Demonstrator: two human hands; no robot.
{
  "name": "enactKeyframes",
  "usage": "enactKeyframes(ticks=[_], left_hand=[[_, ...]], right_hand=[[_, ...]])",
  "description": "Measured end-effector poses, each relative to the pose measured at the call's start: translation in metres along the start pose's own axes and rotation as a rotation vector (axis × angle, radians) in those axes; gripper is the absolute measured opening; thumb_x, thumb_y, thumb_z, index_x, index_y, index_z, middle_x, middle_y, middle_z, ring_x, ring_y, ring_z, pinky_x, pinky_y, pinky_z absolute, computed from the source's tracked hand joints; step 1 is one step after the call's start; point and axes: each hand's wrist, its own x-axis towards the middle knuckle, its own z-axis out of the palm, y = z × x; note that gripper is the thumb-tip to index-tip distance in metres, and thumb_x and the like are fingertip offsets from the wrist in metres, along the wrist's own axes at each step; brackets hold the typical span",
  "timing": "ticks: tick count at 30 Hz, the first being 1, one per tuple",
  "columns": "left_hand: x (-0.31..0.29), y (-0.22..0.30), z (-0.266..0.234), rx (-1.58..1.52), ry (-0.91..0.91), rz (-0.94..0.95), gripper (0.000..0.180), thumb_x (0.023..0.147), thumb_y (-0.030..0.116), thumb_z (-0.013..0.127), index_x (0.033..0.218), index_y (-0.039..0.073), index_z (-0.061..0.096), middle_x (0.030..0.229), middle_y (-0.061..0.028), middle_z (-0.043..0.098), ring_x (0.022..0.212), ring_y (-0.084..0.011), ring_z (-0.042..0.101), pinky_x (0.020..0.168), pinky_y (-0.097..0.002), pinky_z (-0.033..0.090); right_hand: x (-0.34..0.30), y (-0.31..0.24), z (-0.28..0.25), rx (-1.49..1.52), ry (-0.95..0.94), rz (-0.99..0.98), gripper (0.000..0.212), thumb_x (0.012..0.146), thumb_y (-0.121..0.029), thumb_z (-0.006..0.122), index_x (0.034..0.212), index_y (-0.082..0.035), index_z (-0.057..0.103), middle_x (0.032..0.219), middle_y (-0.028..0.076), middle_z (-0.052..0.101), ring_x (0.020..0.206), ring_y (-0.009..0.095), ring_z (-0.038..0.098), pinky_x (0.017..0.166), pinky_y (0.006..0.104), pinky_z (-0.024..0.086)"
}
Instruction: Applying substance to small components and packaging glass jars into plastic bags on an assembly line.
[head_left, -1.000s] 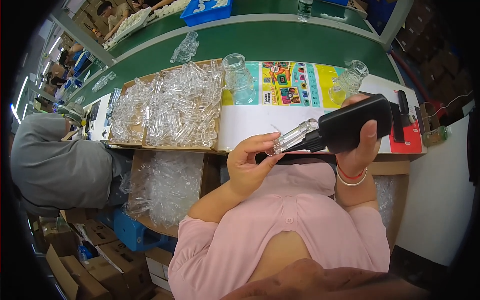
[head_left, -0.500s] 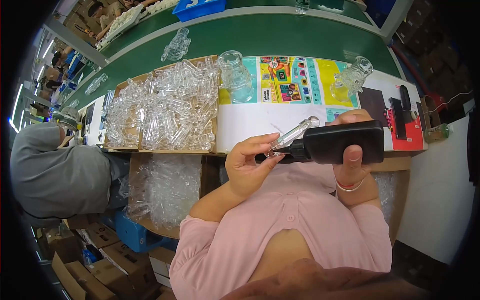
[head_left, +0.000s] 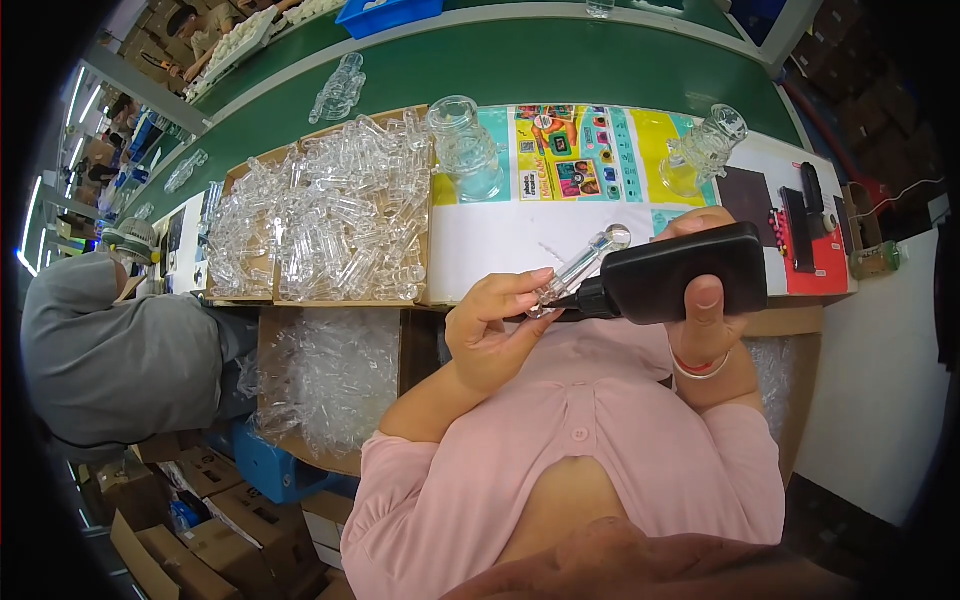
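Observation:
My left hand (head_left: pixel 492 328) pinches one end of a clear glass tube (head_left: pixel 588 262) with a rounded bulb at its far end. My right hand (head_left: pixel 705 310) is wrapped round a black squeeze bottle (head_left: pixel 685 272), lying nearly level with its thumb on the near side. The bottle's pointed nozzle (head_left: pixel 568 302) meets the tube's end at the left fingertips; whether anything flows out is too small to see. Left of the hands stands a cardboard tray (head_left: pixel 428 240) heaped with clear glass tubes (head_left: pixel 350 205).
Two clear glass vessels (head_left: pixel 466 150) (head_left: pixel 705 150) stand on a colourful printed sheet (head_left: pixel 575 155). A black case (head_left: pixel 797 230) lies at the right. Below the table edge is a box of clear plastic bags (head_left: pixel 330 375). A person in grey (head_left: pixel 125 350) sits at the left.
The black bottle's right end has risen slightly, and the tube is a little higher and further left in view. Both hands keep their grips; the whole view has shifted slightly.

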Motion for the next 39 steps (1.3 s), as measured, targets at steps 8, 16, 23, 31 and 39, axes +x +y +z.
enactKeyframes(ticks=[8, 16, 23, 31, 39], left_hand=[[0.001, 0.004, -0.003, 0.237, -0.067, 0.096, 0.042, 0.063, -0.015, 0.068, 0.099, 0.003, 0.053, 0.102, -0.0193, 0.059, 0.09, -0.0241, 0.058, 0.075, -0.0312, 0.049], [0.009, 0.013, -0.002, 0.421, -0.086, 0.156, 0.041, 0.061, -0.012, 0.07, 0.096, 0.002, 0.056, 0.098, -0.0164, 0.062, 0.085, -0.0229, 0.058, 0.072, -0.03, 0.047], [0.007, 0.008, 0.0, 0.163, -0.074, -0.032, 0.034, 0.069, -0.005, 0.068, 0.101, 0.0, 0.055, 0.103, -0.0174, 0.06, 0.095, -0.0268, 0.057, 0.084, -0.035, 0.045], [0.002, 0.011, 0.0, -0.475, -0.029, -0.476, 0.036, 0.075, -0.003, 0.064, 0.107, -0.001, 0.046, 0.109, -0.0209, 0.056, 0.1, -0.0246, 0.057, 0.088, -0.0339, 0.046], [0.003, 0.012, 0.002, -0.603, -0.048, -0.563, 0.034, 0.075, 0.0, 0.065, 0.104, 0.001, 0.046, 0.108, -0.0215, 0.056, 0.099, -0.0265, 0.058, 0.086, -0.0339, 0.048]], right_hand=[[0.004, -0.004, -0.007, -0.011, -0.082, -0.091, 0.035, 0.083, -0.027, 0.059, 0.096, 0.005, 0.054, 0.092, 0.013, 0.056, 0.08, 0.017, 0.056, 0.07, 0.026, 0.045], [0.0, -0.017, -0.02, -0.282, -0.286, -0.285, 0.037, 0.078, -0.021, 0.064, 0.105, 0.001, 0.051, 0.086, 0.011, 0.061, 0.079, 0.024, 0.059, 0.069, 0.0314, 0.045], [-0.006, -0.017, -0.023, -0.324, -0.366, -0.534, 0.049, 0.069, -0.02, 0.075, 0.107, -0.002, 0.049, 0.093, 0.01, 0.058, 0.077, 0.022, 0.06, 0.063, 0.0279, 0.049], [-0.01, -0.003, -0.025, -0.132, -0.368, -0.627, 0.044, 0.079, -0.028, 0.063, 0.108, -0.002, 0.044, 0.095, 0.015, 0.053, 0.067, 0.023, 0.056, 0.057, 0.0329, 0.047], [-0.011, -0.004, -0.03, -0.097, -0.458, -0.734, 0.046, 0.074, -0.025, 0.07, 0.105, -0.002, 0.046, 0.097, 0.017, 0.054, 0.071, 0.027, 0.058, 0.055, 0.0345, 0.045]])
